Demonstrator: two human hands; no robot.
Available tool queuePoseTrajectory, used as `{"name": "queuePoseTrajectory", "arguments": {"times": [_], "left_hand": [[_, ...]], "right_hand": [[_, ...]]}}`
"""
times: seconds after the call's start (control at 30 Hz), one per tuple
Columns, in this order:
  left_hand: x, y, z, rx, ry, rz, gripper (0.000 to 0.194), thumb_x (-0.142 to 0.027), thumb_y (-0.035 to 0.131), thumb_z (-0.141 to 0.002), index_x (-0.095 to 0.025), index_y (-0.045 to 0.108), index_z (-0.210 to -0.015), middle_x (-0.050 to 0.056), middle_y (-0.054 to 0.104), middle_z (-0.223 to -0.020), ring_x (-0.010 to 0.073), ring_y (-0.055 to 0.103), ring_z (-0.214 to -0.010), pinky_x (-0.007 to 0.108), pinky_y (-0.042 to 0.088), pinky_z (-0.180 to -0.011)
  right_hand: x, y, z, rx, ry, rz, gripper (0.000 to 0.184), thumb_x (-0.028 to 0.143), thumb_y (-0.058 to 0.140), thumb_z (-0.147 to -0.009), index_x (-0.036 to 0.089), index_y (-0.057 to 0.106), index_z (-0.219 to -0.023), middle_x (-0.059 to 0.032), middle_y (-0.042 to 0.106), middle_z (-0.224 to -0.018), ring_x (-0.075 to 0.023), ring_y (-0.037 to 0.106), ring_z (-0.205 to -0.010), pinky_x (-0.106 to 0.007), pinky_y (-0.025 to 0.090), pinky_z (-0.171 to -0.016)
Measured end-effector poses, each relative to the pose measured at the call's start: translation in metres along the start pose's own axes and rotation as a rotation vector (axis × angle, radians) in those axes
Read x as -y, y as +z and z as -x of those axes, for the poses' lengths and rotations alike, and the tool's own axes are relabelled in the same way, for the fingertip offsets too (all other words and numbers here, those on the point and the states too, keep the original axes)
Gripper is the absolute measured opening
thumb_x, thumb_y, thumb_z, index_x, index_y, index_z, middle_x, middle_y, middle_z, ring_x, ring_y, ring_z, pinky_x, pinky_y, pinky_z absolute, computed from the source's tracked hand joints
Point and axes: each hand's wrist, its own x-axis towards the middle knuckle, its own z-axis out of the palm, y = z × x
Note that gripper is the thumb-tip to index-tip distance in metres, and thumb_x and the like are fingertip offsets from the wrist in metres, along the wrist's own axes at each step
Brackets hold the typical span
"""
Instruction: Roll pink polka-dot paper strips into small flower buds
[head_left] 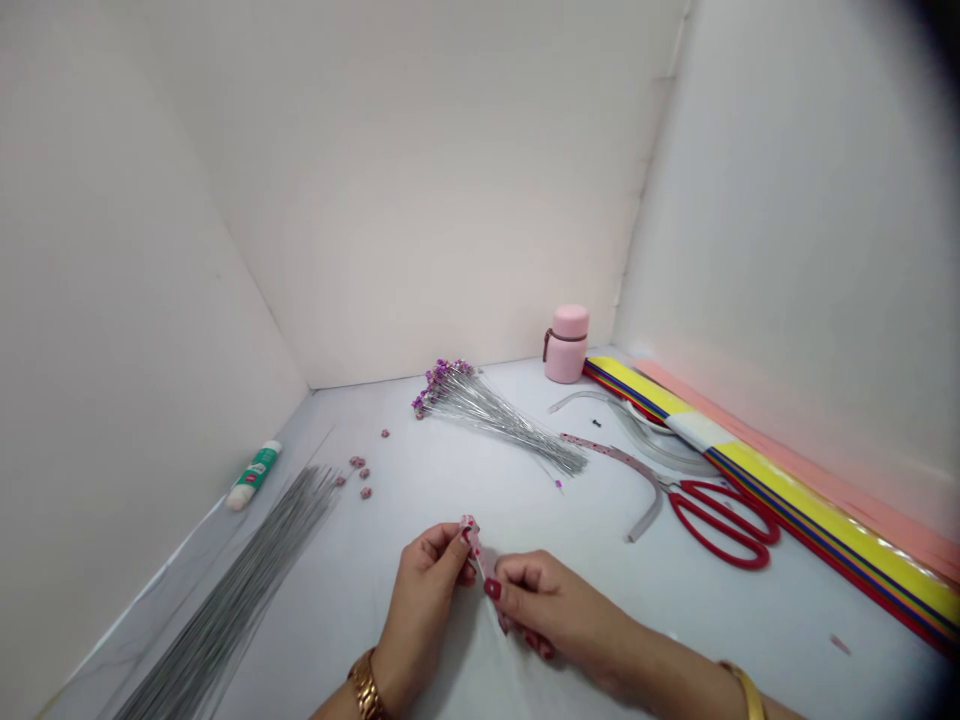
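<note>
My left hand (pixel 429 580) pinches the upper end of a narrow pink paper strip (pixel 471 524) with red spots, near the front middle of the table. Lower on the same strip, my right hand (pixel 544 598) grips with thumb and fingers. Part of the strip is covered by the fingers, and its lower end is hard to make out. Beyond the hands lies a bunch of silvery wires (pixel 517 422) tipped with purple flowers (pixel 442 378). Several small pinkish-brown beads (pixel 365 474) are scattered to the left of it.
Bare grey wires (pixel 247 575) and a green-and-white glue stick (pixel 255 475) lie left. On the right are red-handled scissors (pixel 724 525), a curled spotted strip (pixel 637 465) and coloured sheets (pixel 810 500). A pink flask (pixel 567 345) stands at the back. Walls enclose the table.
</note>
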Motion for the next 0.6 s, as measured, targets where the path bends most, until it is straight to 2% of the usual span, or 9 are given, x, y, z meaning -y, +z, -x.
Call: {"name": "queuePoseTrajectory", "arguments": {"times": [0.07, 0.17, 0.3, 0.37, 0.47, 0.53, 0.6], "left_hand": [[0.001, 0.000, -0.001, 0.021, 0.005, -0.003, 0.027, -0.034, 0.052, -0.077, -0.013, 0.056, -0.061, -0.001, 0.052, -0.052, 0.0102, 0.045, -0.050, 0.020, 0.034, -0.052], [0.001, 0.000, 0.000, 0.020, 0.029, -0.015, 0.024, -0.032, 0.052, -0.077, -0.013, 0.057, -0.063, -0.001, 0.053, -0.054, 0.0100, 0.046, -0.052, 0.020, 0.035, -0.053], [0.000, 0.001, 0.004, 0.036, 0.062, -0.127, 0.023, -0.031, 0.051, -0.078, -0.012, 0.059, -0.068, -0.002, 0.052, -0.053, 0.0101, 0.045, -0.052, 0.020, 0.035, -0.051], [-0.001, 0.002, 0.007, 0.054, 0.082, -0.217, 0.023, -0.031, 0.051, -0.077, -0.012, 0.060, -0.069, -0.001, 0.053, -0.054, 0.0107, 0.045, -0.052, 0.020, 0.035, -0.051], [-0.002, 0.004, 0.010, 0.098, 0.107, -0.322, 0.026, -0.034, 0.049, -0.078, -0.012, 0.061, -0.071, -0.001, 0.053, -0.055, 0.0115, 0.045, -0.054, 0.020, 0.036, -0.052], [-0.001, 0.005, 0.011, 0.132, 0.122, -0.362, 0.028, -0.036, 0.047, -0.080, -0.013, 0.061, -0.071, -0.001, 0.054, -0.057, 0.0121, 0.045, -0.055, 0.020, 0.036, -0.052], [0.000, 0.006, 0.011, 0.163, 0.142, -0.393, 0.029, -0.036, 0.044, -0.081, -0.014, 0.060, -0.070, 0.000, 0.054, -0.059, 0.0126, 0.045, -0.057, 0.021, 0.036, -0.054]], "right_hand": [[-0.004, 0.002, 0.000, 0.040, 0.059, 0.079, 0.037, 0.050, 0.050, -0.075, 0.015, 0.051, -0.062, 0.0069, 0.038, -0.046, -0.0034, 0.029, -0.036, -0.014, 0.021, -0.034], [-0.005, 0.001, 0.000, 0.013, 0.128, 0.075, 0.035, 0.049, 0.049, -0.076, 0.016, 0.050, -0.063, 0.0075, 0.037, -0.044, -0.0033, 0.027, -0.035, -0.014, 0.018, -0.032], [-0.003, 0.001, -0.004, -0.045, 0.105, 0.024, 0.035, 0.049, 0.049, -0.075, 0.016, 0.049, -0.064, 0.0068, 0.040, -0.046, -0.0031, 0.028, -0.035, -0.015, 0.017, -0.032], [-0.001, 0.000, -0.006, -0.096, 0.060, 0.016, 0.035, 0.048, 0.052, -0.074, 0.016, 0.048, -0.062, 0.0073, 0.040, -0.043, -0.0032, 0.028, -0.035, -0.015, 0.017, -0.033], [0.000, -0.001, -0.008, -0.165, -0.102, -0.039, 0.032, 0.041, 0.061, -0.070, 0.017, 0.043, -0.060, 0.0077, 0.041, -0.044, -0.0041, 0.033, -0.038, -0.016, 0.023, -0.037], [0.000, -0.002, -0.009, -0.178, -0.196, -0.098, 0.030, 0.037, 0.067, -0.065, 0.017, 0.045, -0.067, 0.0075, 0.043, -0.050, -0.0053, 0.039, -0.044, -0.016, 0.028, -0.042], [0.001, -0.001, -0.009, -0.154, -0.218, -0.143, 0.031, 0.035, 0.070, -0.062, 0.017, 0.049, -0.075, 0.0073, 0.044, -0.055, -0.0059, 0.040, -0.046, -0.017, 0.029, -0.043]]}}
